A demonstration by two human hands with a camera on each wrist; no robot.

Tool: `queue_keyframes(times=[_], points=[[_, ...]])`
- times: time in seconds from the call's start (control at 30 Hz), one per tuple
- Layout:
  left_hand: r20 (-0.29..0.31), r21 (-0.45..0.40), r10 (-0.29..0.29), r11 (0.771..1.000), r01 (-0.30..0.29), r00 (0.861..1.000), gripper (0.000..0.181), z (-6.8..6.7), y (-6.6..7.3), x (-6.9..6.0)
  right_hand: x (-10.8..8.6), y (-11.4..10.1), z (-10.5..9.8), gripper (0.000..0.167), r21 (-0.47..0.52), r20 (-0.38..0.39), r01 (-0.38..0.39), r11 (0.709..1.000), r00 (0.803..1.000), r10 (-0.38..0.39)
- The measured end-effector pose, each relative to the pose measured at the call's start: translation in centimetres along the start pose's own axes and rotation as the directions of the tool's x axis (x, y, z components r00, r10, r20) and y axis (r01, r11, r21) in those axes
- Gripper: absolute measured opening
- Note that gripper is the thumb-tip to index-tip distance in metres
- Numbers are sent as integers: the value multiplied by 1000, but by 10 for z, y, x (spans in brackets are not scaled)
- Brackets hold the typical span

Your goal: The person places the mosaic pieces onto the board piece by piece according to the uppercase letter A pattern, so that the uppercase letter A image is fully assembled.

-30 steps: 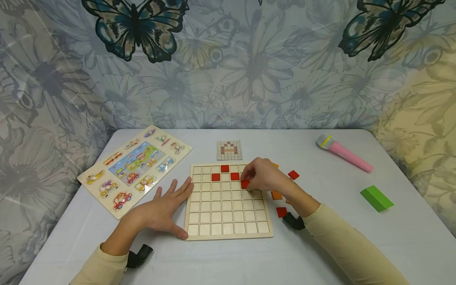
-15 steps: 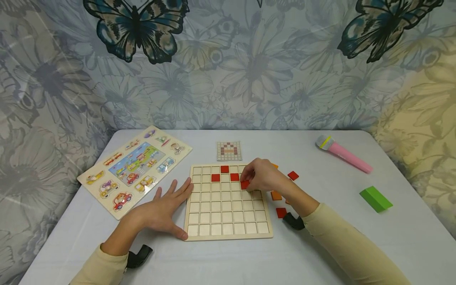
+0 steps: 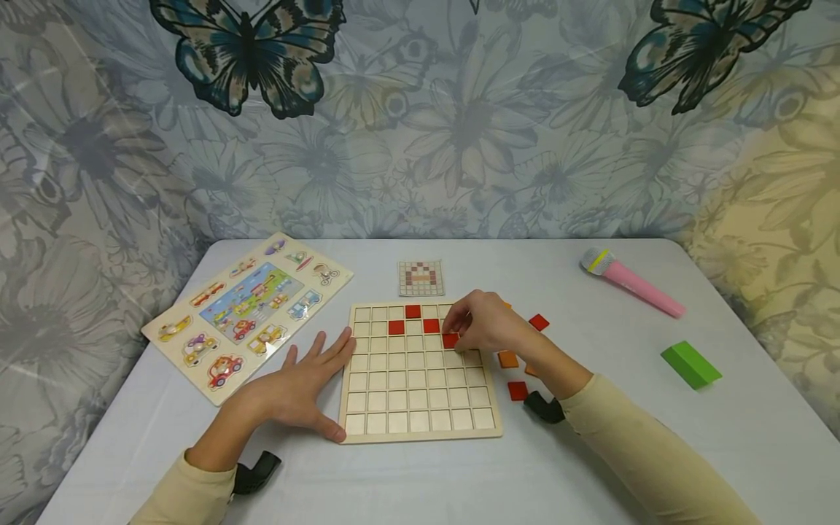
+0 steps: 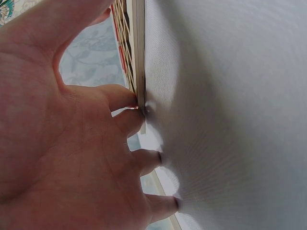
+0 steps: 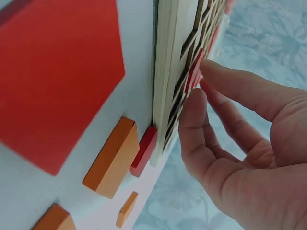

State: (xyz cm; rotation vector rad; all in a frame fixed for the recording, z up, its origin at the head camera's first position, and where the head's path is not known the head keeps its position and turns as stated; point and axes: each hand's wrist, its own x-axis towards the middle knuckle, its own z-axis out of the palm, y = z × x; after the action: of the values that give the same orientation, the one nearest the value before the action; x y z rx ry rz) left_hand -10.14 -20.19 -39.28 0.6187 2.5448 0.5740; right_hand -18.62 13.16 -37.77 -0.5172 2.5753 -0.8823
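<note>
The wooden grid board lies flat on the table. Three red tiles, among them one red tile in the top row, sit in its squares. My right hand is over the board's upper right, thumb and fingertips pinching another red tile at a square of the third row. My left hand is spread along the board's left side; its fingertips and thumb touch the edge, as the left wrist view partly shows. Several loose red and orange tiles, such as an orange tile, lie right of the board.
Behind the board is a small pattern card. A vehicle picture puzzle lies at the left. To the right are a pink toy microphone and a green block. A patterned cloth wall stands behind the table.
Both hands stay almost where they were, and the right fingers keep to the same red tile. The view shifts only very slightly.
</note>
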Motion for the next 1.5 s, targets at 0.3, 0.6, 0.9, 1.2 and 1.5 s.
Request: queue_keyframes(times=[0.3,0.6,0.9,1.2,1.5], points=[[0,-5,3,1000,-3,1000,140,0,0,-1,-4,4,-5,17,-21,-27,24,999,999,-24],[3,-12,4,1000,-4,1000,139,-1,0,0,-14,13,-15,21,31,-46,-26,999,999,28],[7,-11,0,1000,0,1000,139,-1,0,0,-21,30,-26,24,19,-72,-30,999,997,31],[5,-12,0,1000,0,1000,139,-1,0,0,-24,44,-29,24,20,-49,-65,998,997,66],[8,-11,-2,1000,2,1000,139,-1,1,0,-24,50,-28,26,37,-32,-83,996,996,84]])
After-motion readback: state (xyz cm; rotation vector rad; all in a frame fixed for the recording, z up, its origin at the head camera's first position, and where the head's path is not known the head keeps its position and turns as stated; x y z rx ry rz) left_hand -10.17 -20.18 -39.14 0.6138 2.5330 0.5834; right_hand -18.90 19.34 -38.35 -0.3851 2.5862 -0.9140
